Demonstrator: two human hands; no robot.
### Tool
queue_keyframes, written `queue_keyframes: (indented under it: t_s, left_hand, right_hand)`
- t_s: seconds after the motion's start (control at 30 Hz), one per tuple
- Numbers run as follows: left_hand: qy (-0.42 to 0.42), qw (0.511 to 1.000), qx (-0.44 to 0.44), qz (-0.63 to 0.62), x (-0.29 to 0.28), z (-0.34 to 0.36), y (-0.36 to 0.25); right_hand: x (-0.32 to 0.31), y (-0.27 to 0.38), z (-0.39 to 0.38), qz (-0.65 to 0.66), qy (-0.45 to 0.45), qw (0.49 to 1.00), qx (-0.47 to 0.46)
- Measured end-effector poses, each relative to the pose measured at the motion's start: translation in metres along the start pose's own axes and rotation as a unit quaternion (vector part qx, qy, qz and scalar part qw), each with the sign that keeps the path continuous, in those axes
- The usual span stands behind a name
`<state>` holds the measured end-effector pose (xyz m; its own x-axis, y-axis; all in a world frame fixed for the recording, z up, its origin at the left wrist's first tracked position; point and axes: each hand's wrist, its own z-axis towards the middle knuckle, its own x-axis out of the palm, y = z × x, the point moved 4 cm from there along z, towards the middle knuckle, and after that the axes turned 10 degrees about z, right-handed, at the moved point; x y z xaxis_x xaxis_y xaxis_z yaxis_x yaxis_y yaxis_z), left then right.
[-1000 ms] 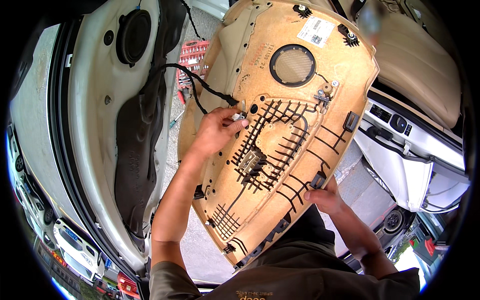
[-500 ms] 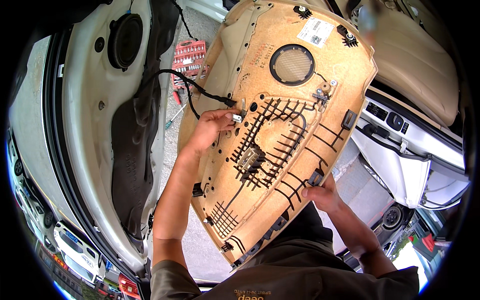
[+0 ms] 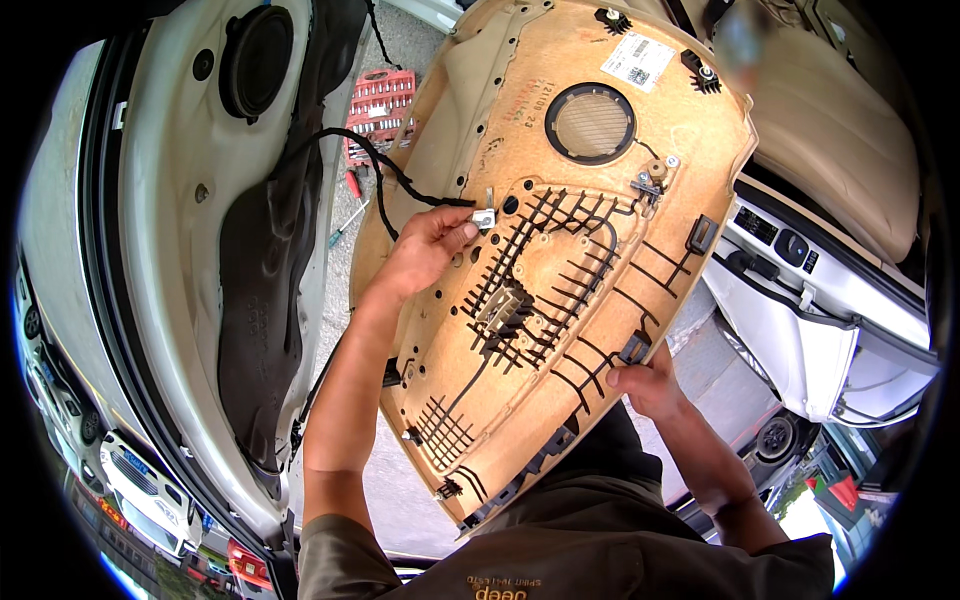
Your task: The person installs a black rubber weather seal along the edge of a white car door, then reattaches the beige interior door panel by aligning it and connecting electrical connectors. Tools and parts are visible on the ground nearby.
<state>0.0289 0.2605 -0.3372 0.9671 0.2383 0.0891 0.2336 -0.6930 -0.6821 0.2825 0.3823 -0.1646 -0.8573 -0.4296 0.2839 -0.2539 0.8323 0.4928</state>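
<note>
A car door trim panel (image 3: 620,280), its tan fibre back facing up, is tilted in front of my body. My right hand (image 3: 645,383) is closed on its lower right edge, thumb on the back face. My left hand (image 3: 432,245) pinches a small white connector-like piece (image 3: 484,219) over the panel's left side. Next to those fingers ends a black wiring harness (image 3: 385,165) that comes from the door; whether it is joined to the white piece I cannot tell. The panel carries a round speaker grille (image 3: 590,122), black ribs and edge clips.
The stripped car door (image 3: 170,250) stands at the left with its black speaker (image 3: 256,62) showing. On the ground between door and panel are a red socket set (image 3: 380,105) and a screwdriver (image 3: 345,228). A beige seat (image 3: 840,150) and white sill trim (image 3: 800,290) are at the right.
My left hand has moved slightly up and right with the white piece, which now shows a broader face. The panel has shifted a little; my right hand keeps its grip.
</note>
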Motion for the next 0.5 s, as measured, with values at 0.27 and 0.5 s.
queue_keyframes:
  t_s: [0.27,0.5]
  left_hand:
    - [-0.115,0.976,0.145,0.111,-0.005,-0.008,-0.017]
    - [-0.062,0.975,0.129,0.169,-0.016,-0.013,-0.023]
  right_hand:
    - [0.003,0.0,-0.003,0.016,-0.015,1.0,-0.005]
    - [0.003,-0.001,-0.003,0.019,-0.004,1.0,0.013]
